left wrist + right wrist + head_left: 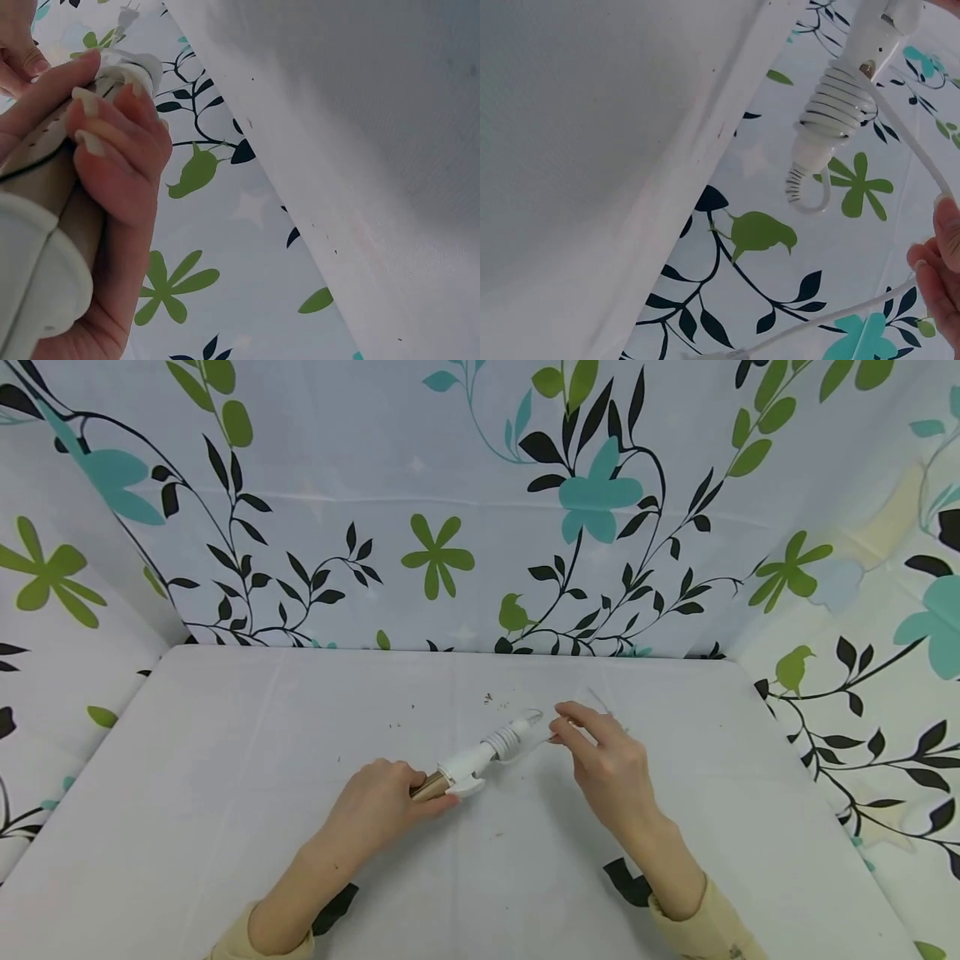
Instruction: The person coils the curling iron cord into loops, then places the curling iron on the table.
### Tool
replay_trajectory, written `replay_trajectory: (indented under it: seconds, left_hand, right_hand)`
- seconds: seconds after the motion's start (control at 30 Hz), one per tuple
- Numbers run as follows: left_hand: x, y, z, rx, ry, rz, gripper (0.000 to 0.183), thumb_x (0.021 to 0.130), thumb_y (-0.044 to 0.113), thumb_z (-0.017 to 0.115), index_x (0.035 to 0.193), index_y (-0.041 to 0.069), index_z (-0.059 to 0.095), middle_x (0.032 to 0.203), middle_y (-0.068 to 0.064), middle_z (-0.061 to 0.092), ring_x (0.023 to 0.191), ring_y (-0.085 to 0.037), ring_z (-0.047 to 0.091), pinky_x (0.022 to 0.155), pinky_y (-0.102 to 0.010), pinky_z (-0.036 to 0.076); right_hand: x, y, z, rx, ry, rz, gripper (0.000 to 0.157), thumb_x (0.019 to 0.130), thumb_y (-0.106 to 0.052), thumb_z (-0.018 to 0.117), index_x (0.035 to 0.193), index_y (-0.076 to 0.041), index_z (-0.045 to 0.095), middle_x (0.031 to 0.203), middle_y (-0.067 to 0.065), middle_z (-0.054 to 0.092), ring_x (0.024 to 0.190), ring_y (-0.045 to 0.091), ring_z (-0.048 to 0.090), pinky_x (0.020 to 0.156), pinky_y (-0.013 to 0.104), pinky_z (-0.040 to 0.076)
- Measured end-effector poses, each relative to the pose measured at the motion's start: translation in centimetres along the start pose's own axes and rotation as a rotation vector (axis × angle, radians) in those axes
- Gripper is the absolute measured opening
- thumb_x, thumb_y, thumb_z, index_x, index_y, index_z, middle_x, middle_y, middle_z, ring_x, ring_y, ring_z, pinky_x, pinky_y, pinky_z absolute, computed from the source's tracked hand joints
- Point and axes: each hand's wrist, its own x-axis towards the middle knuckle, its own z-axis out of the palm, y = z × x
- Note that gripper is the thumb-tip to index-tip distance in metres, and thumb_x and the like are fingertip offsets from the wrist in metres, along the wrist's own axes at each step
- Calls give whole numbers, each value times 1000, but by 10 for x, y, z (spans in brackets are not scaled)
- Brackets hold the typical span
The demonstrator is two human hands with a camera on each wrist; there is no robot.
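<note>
A curling iron with a white handle (468,763) and a gold barrel (430,787) is held above the white table. My left hand (378,802) grips it round the barrel, and the left wrist view shows the fingers (112,146) curled over it. White power cord (832,105) is wound in several turns about the handle. My right hand (611,768) pinches a loose stretch of cord (911,139) between thumb and fingers, to the right of the handle's end. Beyond that pinch the cord runs on to a white plug (129,16).
The white table (225,827) bears small brown specks (488,698). A patterned cloth (337,460) with leaves and flowers rises behind it and along both sides. Black strips (628,883) show beside both wrists.
</note>
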Motion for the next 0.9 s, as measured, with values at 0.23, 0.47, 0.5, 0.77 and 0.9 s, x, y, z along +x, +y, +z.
replay_trajectory:
  seconds: [0.23, 0.47, 0.5, 0.77, 0.9]
  left_hand:
    - [-1, -2, 1, 71, -37, 132, 45, 82, 43, 80, 56, 20, 51, 51, 11, 31, 47, -3, 29, 46, -20, 23]
    - [-1, -5, 4, 170, -10, 293, 54, 81, 39, 82, 53, 21, 39, 51, 14, 24, 48, 0, 23, 46, -18, 20]
    - [-2, -5, 5, 171, -10, 298, 55, 81, 38, 82, 53, 21, 38, 52, 14, 23, 48, 0, 22, 46, -18, 20]
    - [-3, -5, 8, 214, -53, 421, 51, 80, 40, 82, 57, 20, 41, 53, 14, 25, 49, 0, 21, 48, -18, 18]
    - [-3, -5, 8, 278, -54, 515, 46, 80, 41, 82, 60, 20, 46, 51, 14, 30, 48, -1, 22, 47, -18, 18]
  right_hand:
    - [0, -2, -2, 93, -23, -117, 21, 83, 14, 70, 96, -1, 73, 113, 13, 70, 88, 27, 69, 69, 36, 58]
    - [-1, -4, -2, 136, -104, -135, 37, 68, 21, 77, 96, -2, 74, 111, 11, 70, 89, 25, 70, 71, 34, 58]
    - [-1, -5, -1, 145, -103, -148, 34, 70, 20, 76, 95, -2, 74, 111, 11, 71, 88, 24, 70, 72, 33, 58]
    - [-1, -10, 4, 172, -41, -236, 27, 102, -1, 48, 92, 0, 74, 105, 10, 71, 80, 21, 69, 65, 29, 57]
    - [-1, -12, 4, 176, -111, -218, 31, 103, -7, 48, 91, -2, 75, 104, 8, 72, 83, 20, 70, 70, 28, 57]
